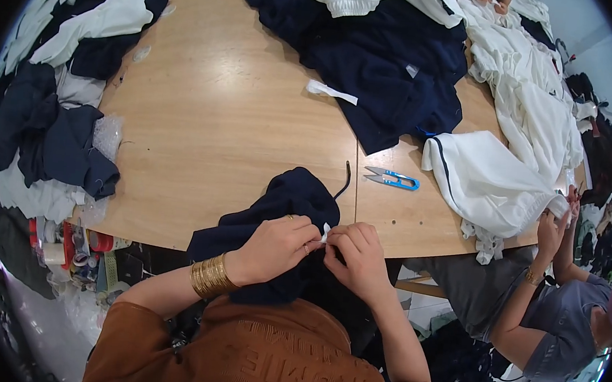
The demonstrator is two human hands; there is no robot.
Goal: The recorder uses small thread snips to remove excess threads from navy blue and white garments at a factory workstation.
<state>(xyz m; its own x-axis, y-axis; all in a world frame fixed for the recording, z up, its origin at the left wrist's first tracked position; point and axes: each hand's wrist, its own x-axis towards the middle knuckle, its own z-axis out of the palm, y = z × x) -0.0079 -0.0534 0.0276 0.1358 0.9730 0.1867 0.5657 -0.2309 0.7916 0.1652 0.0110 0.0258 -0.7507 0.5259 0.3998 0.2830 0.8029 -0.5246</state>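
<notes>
A navy garment lies at the table's near edge and hangs over it toward my lap. Above it, my left hand and my right hand meet, with fingertips pinched on a small white tag. Whether the tag is joined to the garment is hidden by my fingers. From the garment's far right side a thin dark cord sticks out. Blue-handled thread snips rest on the table beyond my right hand, touching neither hand.
The wooden table carries a large navy garment pile at the far middle. A white strip lies against it. White garments cover the right side, where a co-worker handles one. Dark and white clothes are heaped at left.
</notes>
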